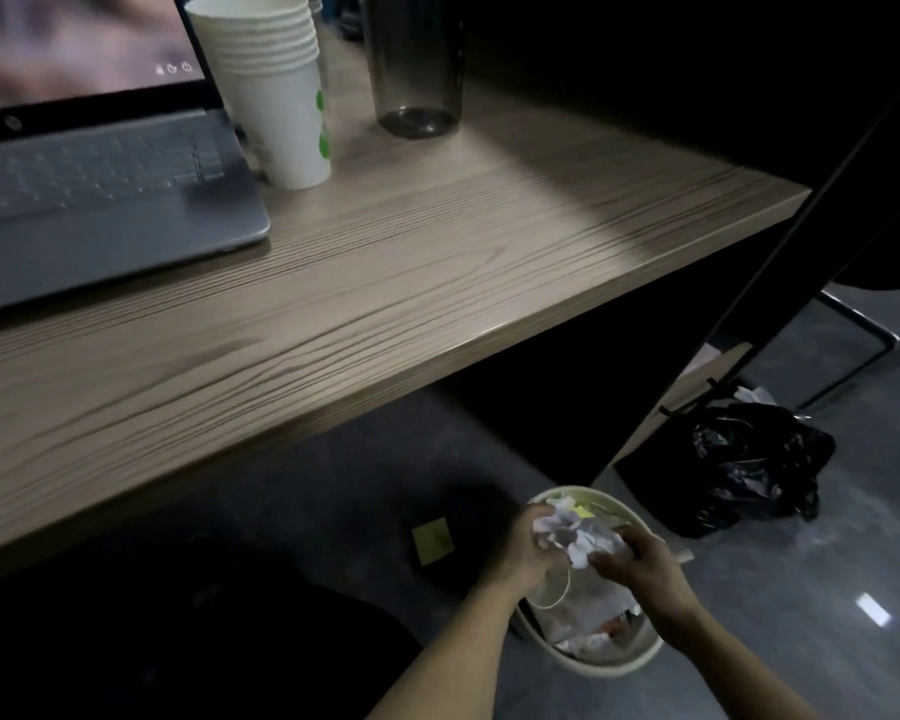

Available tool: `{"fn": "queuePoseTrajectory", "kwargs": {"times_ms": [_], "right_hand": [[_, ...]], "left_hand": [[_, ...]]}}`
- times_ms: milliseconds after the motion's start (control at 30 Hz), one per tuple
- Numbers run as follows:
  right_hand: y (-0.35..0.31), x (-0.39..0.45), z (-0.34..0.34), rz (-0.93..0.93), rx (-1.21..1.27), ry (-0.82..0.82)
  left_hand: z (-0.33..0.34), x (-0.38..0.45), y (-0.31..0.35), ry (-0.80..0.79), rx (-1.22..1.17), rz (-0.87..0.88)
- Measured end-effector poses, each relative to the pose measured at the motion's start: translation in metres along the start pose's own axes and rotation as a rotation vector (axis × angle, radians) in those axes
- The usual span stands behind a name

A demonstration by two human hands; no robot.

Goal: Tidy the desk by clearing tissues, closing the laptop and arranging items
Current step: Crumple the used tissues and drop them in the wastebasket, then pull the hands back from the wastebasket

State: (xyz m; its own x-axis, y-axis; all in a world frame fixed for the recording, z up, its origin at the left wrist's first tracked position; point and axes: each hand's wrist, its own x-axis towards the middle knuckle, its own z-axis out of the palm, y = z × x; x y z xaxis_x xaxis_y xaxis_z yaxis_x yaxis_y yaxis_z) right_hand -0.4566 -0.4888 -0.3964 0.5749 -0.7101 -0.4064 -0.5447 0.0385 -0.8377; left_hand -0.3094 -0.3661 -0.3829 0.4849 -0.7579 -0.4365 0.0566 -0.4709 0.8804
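Observation:
Both hands hold a crumpled wad of white tissues [575, 532] directly above a round pale waste bin [614, 667] on the floor, below the desk's front edge. My left hand [528, 550] grips the wad's left side and my right hand [645, 566] grips its right side. The bin holds paper and plastic scraps. Up on the wooden desk [385, 283], a grey laptop [100, 200] stands open at the left with its screen lit. A stack of white paper cups [276, 96] rises beside the laptop's right edge. A dark translucent tumbler [417, 65] stands farther back.
A yellow sticky note [433, 540] lies on the grey floor left of the bin. A black rubbish bag [749, 470] sits to the bin's right, beside a dark panel and a chair's metal leg [863, 345]. Dark space lies under the desk.

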Motion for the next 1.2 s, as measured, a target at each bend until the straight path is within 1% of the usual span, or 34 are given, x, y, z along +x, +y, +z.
{"fn": "queuePoseTrajectory", "kwargs": {"times_ms": [133,233,300,433,500,567,633,733,800,967,1033,1200], "right_hand": [[0.008,0.011,0.006,0.008,-0.120,0.057],[0.012,0.016,0.009,0.024,-0.311,0.089],[0.014,0.019,0.010,0.056,-0.393,0.110],[0.017,0.017,0.012,0.111,-0.557,0.100],[0.012,0.013,0.012,0.079,-0.644,0.133],[0.003,0.011,0.012,-0.015,-0.678,0.167],[-0.009,0.008,0.015,-0.112,-0.651,0.188],[-0.033,0.000,0.023,-0.182,-0.517,0.204],[-0.053,-0.008,0.028,-0.265,-0.414,0.210],[-0.121,-0.042,0.038,-0.505,-0.139,0.257],[-0.147,-0.060,0.039,-0.598,-0.070,0.280],[-0.200,-0.089,0.036,-0.745,0.066,0.288]], "left_hand": [[-0.007,-0.001,-0.004,0.036,-0.007,-0.058],[-0.012,-0.001,-0.002,0.078,-0.006,-0.067],[-0.014,-0.001,-0.001,0.092,-0.018,-0.075],[-0.019,-0.005,0.004,0.102,-0.002,-0.057],[-0.023,-0.008,0.008,0.106,0.002,-0.063],[-0.028,-0.011,0.014,0.121,-0.012,-0.063],[-0.037,-0.016,0.021,0.152,-0.039,-0.044],[-0.053,-0.023,0.037,0.226,-0.105,0.000],[-0.064,-0.032,0.050,0.279,-0.108,0.059],[-0.090,-0.077,0.084,0.271,-0.045,0.240],[-0.102,-0.101,0.098,0.258,-0.034,0.324],[-0.132,-0.155,0.132,0.260,0.000,0.478]]}}
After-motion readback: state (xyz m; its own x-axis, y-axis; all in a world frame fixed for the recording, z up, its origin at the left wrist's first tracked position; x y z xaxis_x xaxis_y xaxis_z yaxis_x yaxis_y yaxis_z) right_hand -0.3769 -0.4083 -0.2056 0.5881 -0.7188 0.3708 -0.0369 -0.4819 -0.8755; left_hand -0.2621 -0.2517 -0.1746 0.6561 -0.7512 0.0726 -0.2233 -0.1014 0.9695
